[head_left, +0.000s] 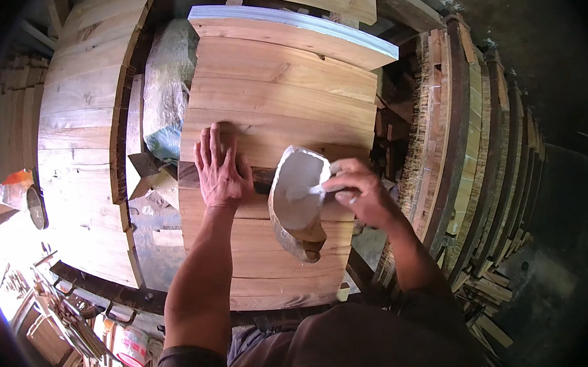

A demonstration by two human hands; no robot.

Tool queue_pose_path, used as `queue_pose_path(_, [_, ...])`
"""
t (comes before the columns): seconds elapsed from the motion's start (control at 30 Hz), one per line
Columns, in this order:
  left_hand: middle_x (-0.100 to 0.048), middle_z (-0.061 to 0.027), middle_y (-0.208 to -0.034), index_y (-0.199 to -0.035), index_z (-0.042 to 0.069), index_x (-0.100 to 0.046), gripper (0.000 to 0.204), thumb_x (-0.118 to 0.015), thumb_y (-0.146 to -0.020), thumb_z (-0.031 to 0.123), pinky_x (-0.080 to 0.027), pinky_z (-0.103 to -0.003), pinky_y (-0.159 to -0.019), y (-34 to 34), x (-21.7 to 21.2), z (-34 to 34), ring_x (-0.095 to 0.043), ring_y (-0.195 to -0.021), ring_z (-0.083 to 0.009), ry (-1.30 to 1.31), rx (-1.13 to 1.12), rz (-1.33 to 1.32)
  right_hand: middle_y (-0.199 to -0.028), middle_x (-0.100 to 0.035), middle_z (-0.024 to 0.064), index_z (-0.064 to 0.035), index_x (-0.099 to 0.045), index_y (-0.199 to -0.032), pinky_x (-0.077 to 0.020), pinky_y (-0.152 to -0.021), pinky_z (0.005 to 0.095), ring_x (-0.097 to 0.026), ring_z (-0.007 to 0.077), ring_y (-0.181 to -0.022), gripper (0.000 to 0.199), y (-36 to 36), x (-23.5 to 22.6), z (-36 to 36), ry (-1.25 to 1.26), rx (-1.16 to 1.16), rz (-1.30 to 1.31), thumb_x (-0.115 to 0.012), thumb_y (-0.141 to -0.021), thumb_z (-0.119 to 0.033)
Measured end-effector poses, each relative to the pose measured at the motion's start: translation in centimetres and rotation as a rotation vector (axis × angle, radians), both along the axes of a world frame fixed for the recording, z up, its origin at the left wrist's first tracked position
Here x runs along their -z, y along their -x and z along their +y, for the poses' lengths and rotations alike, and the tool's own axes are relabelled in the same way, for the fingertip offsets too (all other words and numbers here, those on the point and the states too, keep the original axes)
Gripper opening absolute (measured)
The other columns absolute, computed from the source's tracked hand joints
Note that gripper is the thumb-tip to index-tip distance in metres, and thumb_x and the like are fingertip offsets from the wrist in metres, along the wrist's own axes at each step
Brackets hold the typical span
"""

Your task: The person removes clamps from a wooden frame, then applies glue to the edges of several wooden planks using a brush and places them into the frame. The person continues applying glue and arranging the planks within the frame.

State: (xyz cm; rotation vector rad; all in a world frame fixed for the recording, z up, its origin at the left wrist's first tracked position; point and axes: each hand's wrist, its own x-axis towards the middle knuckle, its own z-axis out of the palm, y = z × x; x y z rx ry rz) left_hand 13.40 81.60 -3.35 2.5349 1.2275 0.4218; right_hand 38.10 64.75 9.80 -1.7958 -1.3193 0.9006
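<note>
The left forearm [202,282] reaches forward, its hand [221,169] flat with the back up, fingers pointing away and parted, thumb on the inner side; the right forearm [409,247] angles inward, its slightly blurred right hand [363,191] turned leftward, fingers curled in a pinch

Boards [260,83]: are showing honey tan with brown grain
Edge strip [296,24]: is looking pale bluish grey
Paste [298,173]: is showing plain white
Container [287,234]: is showing mottled brown outside
Bucket [132,346]: is showing white with red patches
</note>
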Motion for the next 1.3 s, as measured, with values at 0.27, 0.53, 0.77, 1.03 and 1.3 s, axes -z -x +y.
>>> queue_pose_path(0.27, [-0.029,-0.0212,-0.163,-0.130,0.004,-0.060,0.047,-0.060,-0.086,0.022,-0.018,-0.059,-0.123,-0.3,-0.3,0.1,-0.025,-0.151,-0.0416,-0.003,0.010,-0.004,-0.150,-0.050,0.0189,0.0034,-0.042,-0.149,-0.0295,-0.117,0.0395,-0.040,0.0295,-0.144,0.074,-16.6,9.0,9.8,-0.097,0.551,0.106,-0.077,-0.090,-0.024])
queue_pose_path(0.53, [-0.027,-0.0235,-0.163,-0.127,0.002,-0.062,0.048,-0.061,-0.083,0.020,-0.017,-0.059,-0.123,0.0,-0.6,0.1,-0.023,-0.151,-0.0442,0.030,0.009,0.006,-0.117,-0.069,0.0095,0.0029,-0.066,-0.121,-0.0451,-0.096,0.0330,-0.060,0.0178,-0.107,0.046,-21.8,14.2,15.3,-0.186,0.696,0.454,-0.081,-0.088,-0.026])
queue_pose_path(0.77, [-0.028,-0.0245,-0.163,-0.127,0.002,-0.063,0.048,-0.061,-0.082,0.019,-0.018,-0.059,-0.123,0.1,-0.4,0.1,-0.024,-0.151,-0.0451,0.013,0.018,0.002,-0.115,-0.070,0.0096,0.0005,-0.071,-0.116,-0.0467,-0.094,0.0348,-0.061,0.0183,-0.105,0.044,-25.1,16.9,17.1,0.082,0.737,0.399,-0.078,-0.091,-0.036])
queue_pose_path(1.03, [-0.027,-0.0234,-0.163,-0.132,0.004,-0.060,0.054,-0.064,-0.081,0.020,-0.019,-0.059,-0.123,0.0,-0.6,0.1,-0.023,-0.151,-0.0452,0.058,-0.002,0.023,-0.091,-0.071,-0.0002,-0.0028,-0.075,-0.098,-0.0490,-0.075,0.0304,-0.062,0.0107,-0.082,0.032,-27.1,18.2,19.5,0.067,0.780,0.192,-0.078,-0.091,-0.034])
queue_pose_path(1.3, [-0.027,-0.0230,-0.164,-0.133,0.005,-0.059,0.054,-0.065,-0.081,0.020,-0.018,-0.059,-0.123,0.1,-0.5,0.0,-0.022,-0.152,-0.0452,0.042,-0.001,-0.018,-0.109,-0.073,0.0225,-0.0040,-0.075,-0.110,-0.0524,-0.087,0.0433,-0.070,0.0375,-0.103,0.054,-28.2,19.1,19.4,0.177,0.712,-0.258,-0.071,-0.087,-0.053])
